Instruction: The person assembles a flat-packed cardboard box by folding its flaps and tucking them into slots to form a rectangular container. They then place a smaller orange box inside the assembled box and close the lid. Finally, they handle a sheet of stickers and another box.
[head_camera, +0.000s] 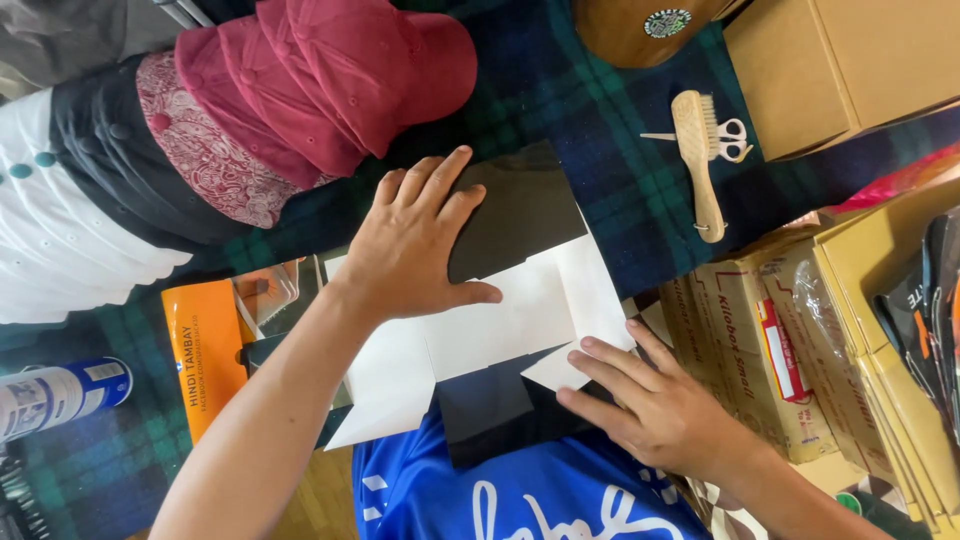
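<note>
Blue cloth (520, 495) sits closest to me, under a flat black-and-white cardboard box blank (500, 310). My left hand (415, 245) lies spread, palm pressing its black panel; my right hand (655, 410) rests flat, fingertips on a white flap. Beyond, on the plaid tablecloth (610, 170), are red caps (340, 70) and a wooden brush (698, 160).

Soft, even daylight fills the view, bright enough that the white card panels (500, 320) beside the left hand (415, 245) come close to washing out, while the black panel under its fingers keeps almost no detail. Shadows are faint and short, a thin dark edge beneath the right hand (655, 405). Focus is sharp around both hands and softens slightly toward the frame corners.
</note>
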